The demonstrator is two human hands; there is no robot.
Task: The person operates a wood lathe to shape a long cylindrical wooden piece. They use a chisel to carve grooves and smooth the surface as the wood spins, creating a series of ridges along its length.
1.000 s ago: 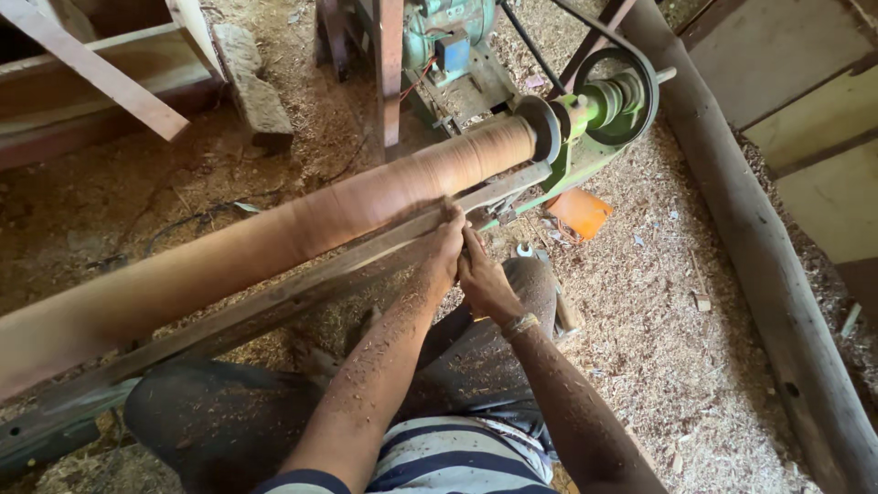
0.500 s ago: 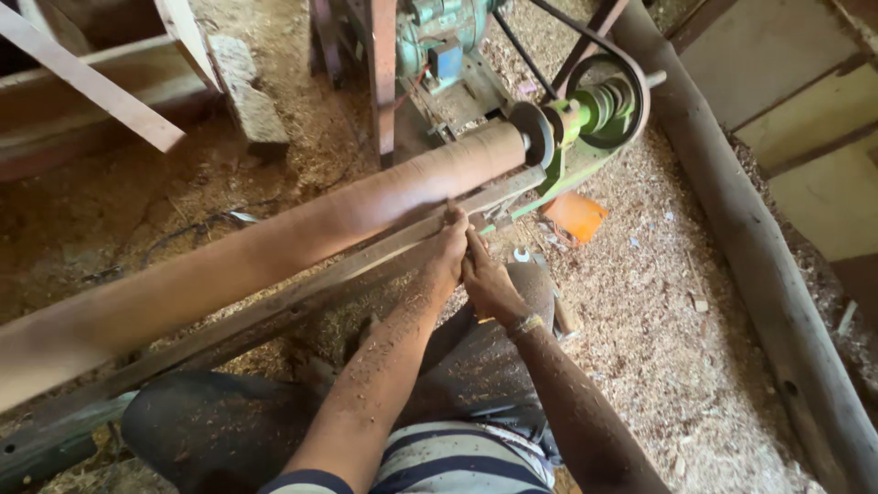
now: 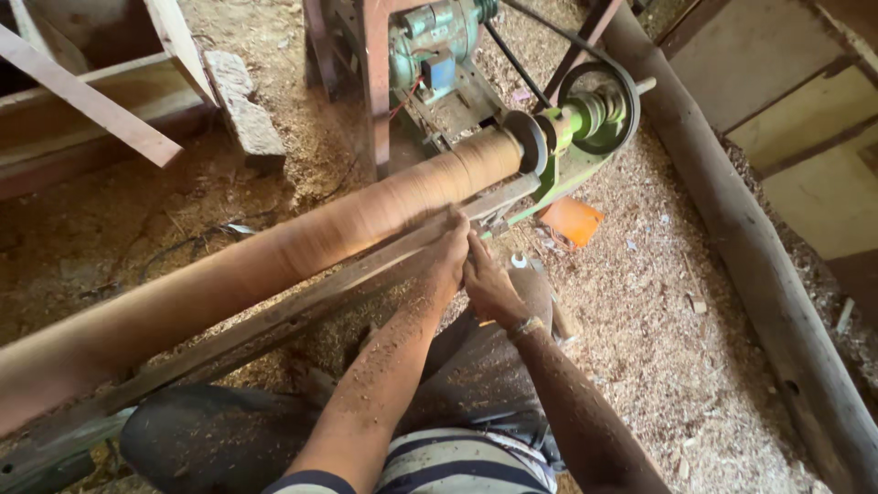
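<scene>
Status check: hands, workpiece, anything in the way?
Left hand and right hand together at the tool rest, grip hidden. Long wooden cylinder on lathe. Sawdust all around.

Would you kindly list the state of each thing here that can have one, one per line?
Long round brown wooden pole: mounted lengthwise in the lathe, surface blurred, apparently spinning.
Left hand: resting on the rail, against the pole.
Right hand: closed beside the left; any tool is hidden.
Long wooden tool-rest rail: lying along the pole.
Black drive belt: seated on the green pulley.
Sawdust-covered floor: strewn with shavings.
</scene>
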